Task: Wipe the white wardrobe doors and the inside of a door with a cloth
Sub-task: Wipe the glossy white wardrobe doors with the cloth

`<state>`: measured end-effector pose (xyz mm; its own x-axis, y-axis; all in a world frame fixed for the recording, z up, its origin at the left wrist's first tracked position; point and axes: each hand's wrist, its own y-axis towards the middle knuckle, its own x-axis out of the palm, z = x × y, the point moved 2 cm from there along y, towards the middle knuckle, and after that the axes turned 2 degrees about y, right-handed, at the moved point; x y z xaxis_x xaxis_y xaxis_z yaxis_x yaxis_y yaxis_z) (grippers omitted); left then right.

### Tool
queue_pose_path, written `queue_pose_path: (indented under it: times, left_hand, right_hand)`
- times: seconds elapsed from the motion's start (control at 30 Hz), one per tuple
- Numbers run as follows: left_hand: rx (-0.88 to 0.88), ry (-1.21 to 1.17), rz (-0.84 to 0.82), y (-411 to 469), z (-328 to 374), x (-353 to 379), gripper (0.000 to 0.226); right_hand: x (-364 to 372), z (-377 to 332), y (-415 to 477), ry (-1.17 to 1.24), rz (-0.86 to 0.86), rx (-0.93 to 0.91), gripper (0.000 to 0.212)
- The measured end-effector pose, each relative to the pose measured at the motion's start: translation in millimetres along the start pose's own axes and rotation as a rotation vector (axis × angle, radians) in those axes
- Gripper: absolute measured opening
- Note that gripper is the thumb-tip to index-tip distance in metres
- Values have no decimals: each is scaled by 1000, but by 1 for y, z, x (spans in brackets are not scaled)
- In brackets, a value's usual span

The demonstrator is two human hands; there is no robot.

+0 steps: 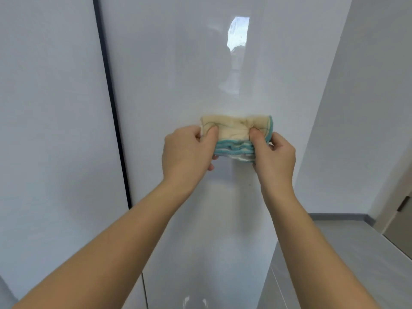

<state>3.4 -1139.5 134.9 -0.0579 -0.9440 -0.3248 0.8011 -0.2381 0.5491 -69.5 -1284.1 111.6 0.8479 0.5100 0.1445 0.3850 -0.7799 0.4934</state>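
2 white wardrobe doors, are both closed?

Yes. The right door (178,85) fills the middle of the view, glossy, with a bright rectangular reflection (238,32) high up. The left door (49,108) looks duller, and a dark vertical gap (111,97) runs between the 2. Whatever the wardrobe holds is hidden behind them.

And the room around it?

To the right of the wardrobe stands a pale grey wall (367,85). A grey floor (338,246) lies at its foot, edged by a darker skirting strip (338,216). A beige door frame (399,219) shows at the far right edge.

Where are the hands?

2 bare forearms reach up from the bottom of the view. The left hand (187,152) and the right hand (274,155) are level with each other in front of the right door, near the middle of the view.

What are they doing with the cloth?

1 folded cloth (234,132), cream on top with teal-edged layers below, is held between them. The left hand pinches its left end, thumb on top and fingers curled beneath. The right hand pinches the right end the same way. The cloth sits close to the right door, though whether it touches the surface I cannot tell
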Motion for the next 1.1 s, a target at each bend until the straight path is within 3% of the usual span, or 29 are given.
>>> queue_pose_path:
  times: [0.2,0.5,0.67,0.8,1.1]
  left_hand:
    - [66,140,-6,28,26,11,38]
    - [-114,322,-220,-59,-95,81,51]
    - [-216,367,-338,-91,-119,99,45]
    - [-158,370,-350,-82,-98,85,49]
    - [286,262,14,23,72,47,46]
  right_hand:
    - [-6,-16,31,-216,31,-69,40]
    - [-52,115,-51,-355,18,145,38]
    - [-66,155,-74,-382,-16,283,40]
    - [-71,124,-66,-370,-26,245,44]
    - [-67,-35,52,-117,90,-11,33]
